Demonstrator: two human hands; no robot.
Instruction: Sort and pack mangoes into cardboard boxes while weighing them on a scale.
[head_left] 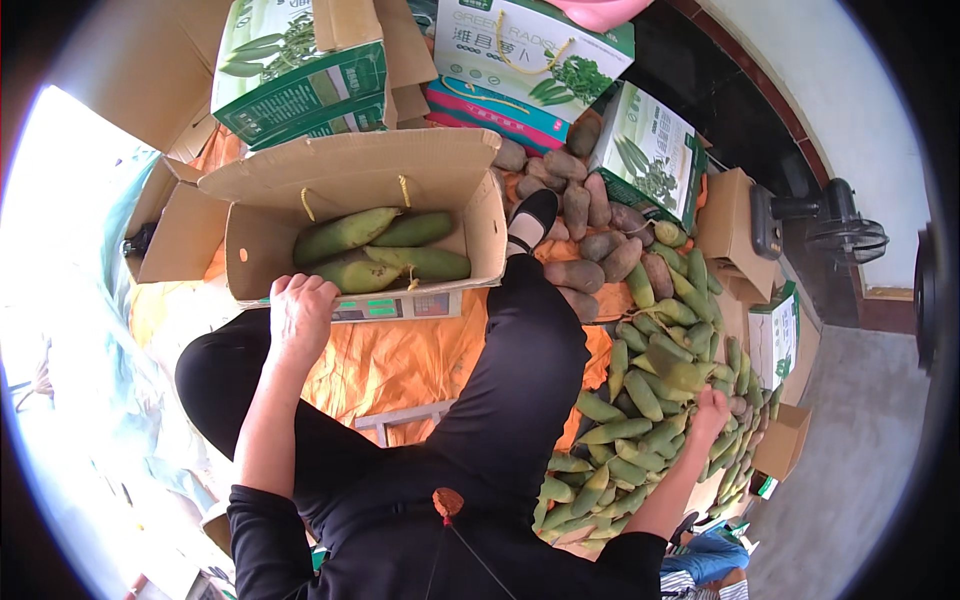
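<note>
An open cardboard box [260, 255] with yellow cord handles stands in front of me, several large green radishes [345, 236] lying inside. My left hand [303, 305] is closed over its near left rim. Beneath the box, part of a digital scale [385, 307] with lit green displays shows. Out to the right, my right hand [710, 412] has its fingers wrapped round the thin end of a green radish [672, 368], held over a big pile of green radishes [625, 450]. Part of that grip is hidden from view.
Reddish-brown radishes [578, 210] lie heaped beyond my foot. Printed white-and-green cartons [540, 60] are stacked at the back, another carton [650, 155] to their right. Orange sheeting [400, 350] covers the floor. A black fan [845, 235] stands at the far right.
</note>
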